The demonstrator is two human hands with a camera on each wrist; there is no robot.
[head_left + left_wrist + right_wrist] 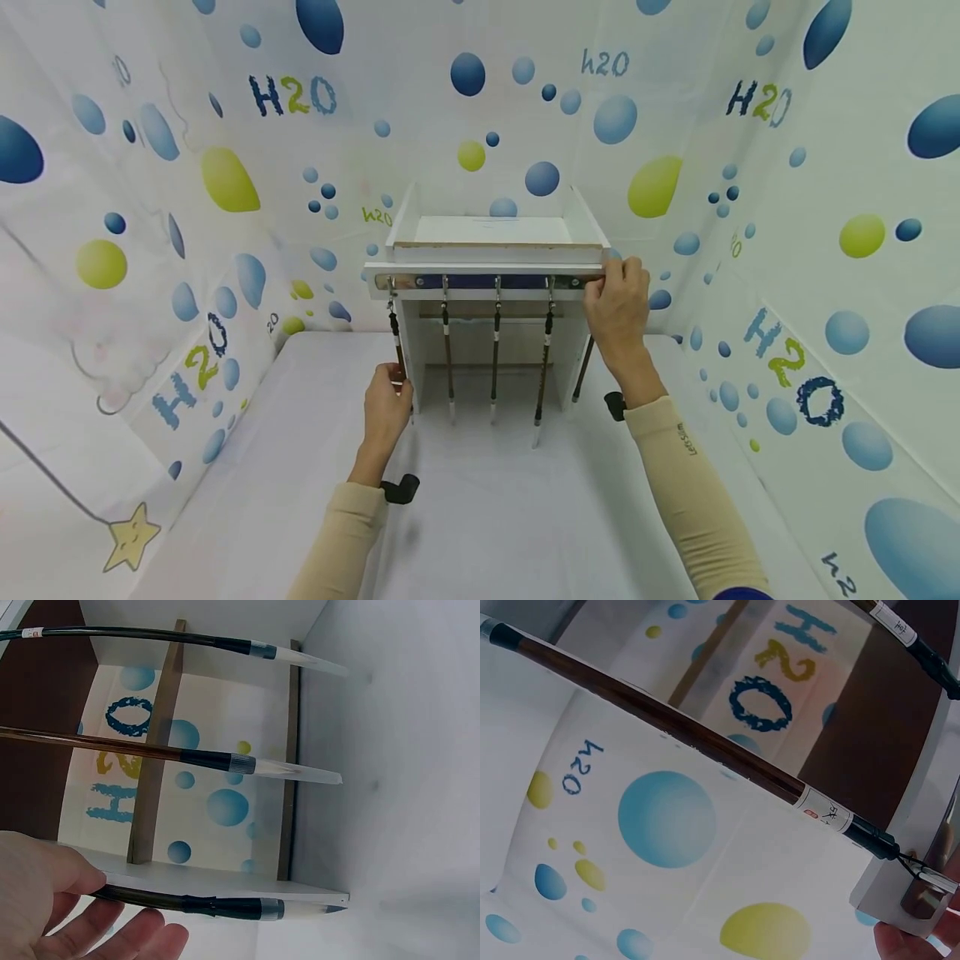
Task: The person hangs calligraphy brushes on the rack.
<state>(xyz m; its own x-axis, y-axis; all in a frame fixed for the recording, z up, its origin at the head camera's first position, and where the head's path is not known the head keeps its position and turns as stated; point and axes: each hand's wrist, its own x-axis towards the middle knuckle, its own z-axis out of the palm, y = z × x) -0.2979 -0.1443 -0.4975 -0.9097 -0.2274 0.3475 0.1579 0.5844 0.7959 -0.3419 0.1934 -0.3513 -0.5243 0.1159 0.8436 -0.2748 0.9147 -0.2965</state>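
Several calligraphy brushes hang tips down from hooks on the front rail [468, 293] of a white shelf rack [495, 254]. With thumb and fingers, my left hand [386, 412] pinches the handle of the leftmost brush [232, 906], whose pale tip has a dark point. My right hand [618, 312] grips the right end of the rail, fingers bent over it. Just beside it, the rightmost brush [660, 716] hangs by its cord loop, a white label near its top. Transparent sleeves cover the tips of two middle brushes [300, 772], [307, 661].
The rack stands on a white-covered table [480, 517] against a printed curtain [420, 92] with bubbles and H2O lettering. Wooden crossbars [159, 742] span the rack's open back. Its upper tray [491, 229] has low white side walls.
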